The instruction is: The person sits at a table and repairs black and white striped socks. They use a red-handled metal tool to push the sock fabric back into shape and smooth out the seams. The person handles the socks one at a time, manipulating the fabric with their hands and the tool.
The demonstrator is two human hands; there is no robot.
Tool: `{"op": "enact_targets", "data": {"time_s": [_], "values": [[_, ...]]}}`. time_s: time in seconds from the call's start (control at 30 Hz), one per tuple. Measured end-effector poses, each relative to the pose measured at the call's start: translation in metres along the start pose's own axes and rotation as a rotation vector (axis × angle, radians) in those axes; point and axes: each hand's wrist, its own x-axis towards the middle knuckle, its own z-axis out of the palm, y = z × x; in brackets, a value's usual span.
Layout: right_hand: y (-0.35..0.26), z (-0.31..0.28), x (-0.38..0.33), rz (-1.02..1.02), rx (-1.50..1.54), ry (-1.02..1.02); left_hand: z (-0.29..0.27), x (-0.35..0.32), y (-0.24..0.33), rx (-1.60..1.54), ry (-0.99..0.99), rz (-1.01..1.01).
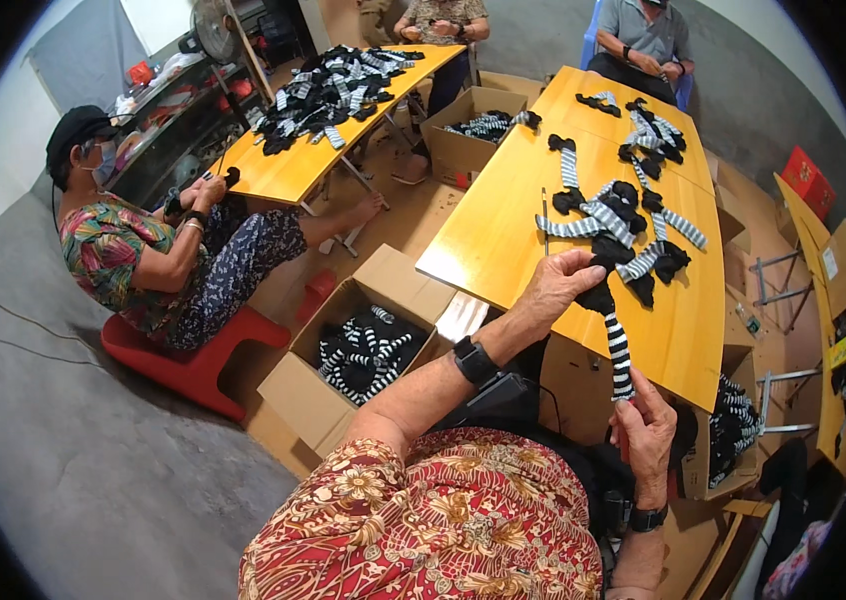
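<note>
Nearest the wearer, the right hand [643, 425] is pinching the lower end of a black-and-white striped knit piece [619, 345] between thumb and fingers, while the left hand [558, 285] is pinching its black upper end; the two hands are standing apart, so the piece is running straight between them over the near part of the yellow table [488, 240], probably so the knit is lying flat and easy to check or work. Beyond the left hand, more striped pieces [613, 215] are lying loosely piled on the smooth, glossy tabletop, apparently within easy reach, with a thin rod [545, 220] resting beside them. An open carton [305, 402] is standing left of the table and another carton [696, 458] on the right, both holding similar knits, seemingly for bulk storage. Farther off, a masked co-worker [123, 230] is sitting on a red stool [183, 365] beside a second yellow table [268, 180] that is bearing a large heap [338, 90], and two more people are sitting near the grey wall [743, 90].
</note>
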Motion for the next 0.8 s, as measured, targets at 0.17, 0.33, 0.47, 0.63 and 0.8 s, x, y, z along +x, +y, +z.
{"op": "enact_targets", "data": {"time_s": [0.17,0.33,0.47,0.63,0.8], "values": [[0.002,0.006,-0.003,0.057,0.034,0.104,0.013,-0.009,-0.01,0.151,-0.025,0.027],[0.008,0.011,0.001,0.005,0.036,0.132,0.009,-0.003,-0.025,0.097,-0.008,0.051],[0.002,0.0,-0.007,-0.017,-0.042,0.06,0.012,-0.006,-0.012,-0.02,0.034,0.008],[0.002,0.007,-0.01,0.051,0.119,0.098,0.015,-0.01,-0.022,0.055,0.07,0.082],[0.016,0.02,0.001,-0.295,-0.262,0.271,0.023,-0.008,-0.022,0.025,0.065,0.124]]}}
